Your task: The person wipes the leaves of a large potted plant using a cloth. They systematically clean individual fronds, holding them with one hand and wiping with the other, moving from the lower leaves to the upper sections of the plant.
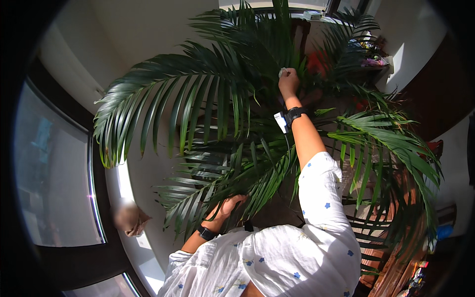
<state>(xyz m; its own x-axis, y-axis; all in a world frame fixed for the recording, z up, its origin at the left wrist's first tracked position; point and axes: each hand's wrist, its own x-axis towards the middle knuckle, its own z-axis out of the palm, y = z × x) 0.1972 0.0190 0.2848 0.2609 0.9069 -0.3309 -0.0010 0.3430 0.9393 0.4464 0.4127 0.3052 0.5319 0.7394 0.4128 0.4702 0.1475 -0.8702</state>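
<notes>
A large potted-type palm with long green fronds (178, 80) spreads before me. My right hand (288, 80) reaches far into its upper middle, fingers closed on a small pale, crumpled thing (282, 71), perhaps a cloth or tissue. A black strap with a white device (281, 121) and a cable sits on that forearm. Low on the left, my left hand (231, 205) is by the lower fronds (200, 196), its fingers partly hidden among the leaves; whether it grips one is not plain. The plant's base is hidden by foliage.
At the left are a dark-framed window (55, 163) and a sill (139, 241) bearing a brown object (137, 221). Wooden furniture (397, 267) stands at the lower right. Small colourful items (374, 61) lie at the upper right, and a box (311, 15) rests on the far windowsill.
</notes>
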